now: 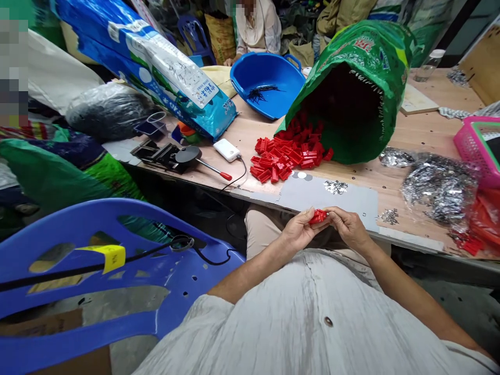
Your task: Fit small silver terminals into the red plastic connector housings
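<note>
Both my hands meet in front of my belly, just below the table's front edge. My left hand (297, 229) and my right hand (349, 225) are closed together on one small red plastic piece (318, 216), fingers pinching it from either side. On the table beyond them, a pile of the same red plastic pieces (287, 153) spills from a big green sack (361, 88) lying on its side. A small heap of tiny metal parts (335, 186) lies on a grey sheet (312, 197) right in front of my hands.
A blue basin (269, 78) with dark thin parts sits at the back, with another person (255, 26) behind it. A white power bank (227, 149), a red-handled hand press (175, 156), shiny metal scrap bags (441, 185) and a pink basket (476, 148) share the table. A blue plastic chair (97, 260) stands at my left.
</note>
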Action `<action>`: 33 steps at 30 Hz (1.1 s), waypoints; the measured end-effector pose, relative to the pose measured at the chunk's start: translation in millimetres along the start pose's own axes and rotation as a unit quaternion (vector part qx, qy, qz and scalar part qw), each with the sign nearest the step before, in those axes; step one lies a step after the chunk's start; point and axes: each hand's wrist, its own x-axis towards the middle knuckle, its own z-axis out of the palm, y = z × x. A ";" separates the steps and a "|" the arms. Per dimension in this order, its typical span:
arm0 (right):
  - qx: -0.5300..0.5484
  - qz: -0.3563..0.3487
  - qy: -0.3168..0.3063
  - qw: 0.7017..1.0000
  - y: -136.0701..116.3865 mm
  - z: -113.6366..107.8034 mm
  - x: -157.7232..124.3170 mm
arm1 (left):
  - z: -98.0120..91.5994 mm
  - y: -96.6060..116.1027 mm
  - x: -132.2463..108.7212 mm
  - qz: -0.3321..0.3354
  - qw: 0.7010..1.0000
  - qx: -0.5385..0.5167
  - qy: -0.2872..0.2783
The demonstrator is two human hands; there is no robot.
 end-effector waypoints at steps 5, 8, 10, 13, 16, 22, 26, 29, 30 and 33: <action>-0.032 0.044 0.011 0.998 10.5 -15.7 -9.3 | -26.4 -5.3 0.8 -0.044 0.996 0.076 0.029; -0.098 0.069 0.075 0.990 30.5 -40.6 -20.3 | -51.5 -12.3 10.0 -0.075 0.981 0.147 0.099; -0.144 0.090 0.133 0.977 49.4 -62.2 -31.6 | -66.9 -17.0 17.5 -0.078 0.963 0.197 0.166; -0.220 0.125 0.204 0.946 78.6 -95.3 -51.7 | -82.6 -21.2 26.3 -0.050 0.952 0.234 0.192; -0.280 0.140 0.228 0.922 99.5 -119.1 -68.1 | -89.5 -22.3 31.1 -0.001 0.946 0.268 0.181; -0.325 0.155 0.214 0.908 114.8 -128.6 -70.6 | -91.5 -18.0 31.2 -0.007 0.929 0.336 0.154; -0.348 0.167 0.202 0.900 117.5 -126.2 -62.2 | -81.1 2.3 20.7 -0.043 0.921 0.369 0.114; -0.359 0.172 0.201 0.895 117.2 -126.0 -61.0 | -67.2 28.6 10.6 -0.040 0.929 0.361 0.066; -0.360 0.174 0.200 0.894 117.4 -126.3 -61.8 | -63.3 38.7 8.4 -0.024 0.933 0.356 0.056; -0.362 0.186 0.180 0.896 122.3 -128.9 -64.8 | -59.1 71.0 8.7 0.078 0.933 0.343 0.071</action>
